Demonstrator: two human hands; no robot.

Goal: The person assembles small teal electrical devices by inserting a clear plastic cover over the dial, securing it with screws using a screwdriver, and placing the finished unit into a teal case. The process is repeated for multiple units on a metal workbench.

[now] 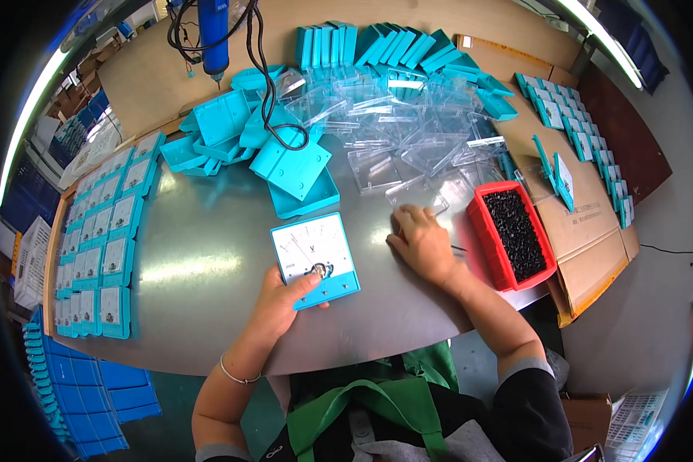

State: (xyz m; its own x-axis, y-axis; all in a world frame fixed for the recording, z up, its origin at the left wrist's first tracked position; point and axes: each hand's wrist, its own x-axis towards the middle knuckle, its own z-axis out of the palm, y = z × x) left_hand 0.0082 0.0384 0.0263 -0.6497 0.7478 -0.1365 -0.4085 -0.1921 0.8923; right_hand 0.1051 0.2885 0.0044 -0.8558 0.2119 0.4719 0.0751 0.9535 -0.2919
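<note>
In my left hand point(292, 292) is a square panel meter point(313, 258) with a teal frame, a white dial and a needle. The thumb presses on its lower front, beside the round mechanism, and the fingers curl behind. My right hand point(423, 242) rests low over the metal table, thumb apart from its bent fingers, with nothing visible in it. Its fingertips are close to the near edge of a clear plastic cover point(416, 191); whether they touch is hard to tell. A thin dark piece point(458, 249) shows beside the right wrist.
A red bin point(548, 266) of small black parts stands at the right. Clear covers point(431, 150) and teal cases point(296, 165) are heaped at the back. Rows of meters point(115, 258) line the left; more meters point(585, 127) sit on cardboard at right. A blue powered screwdriver point(214, 38) hangs overhead.
</note>
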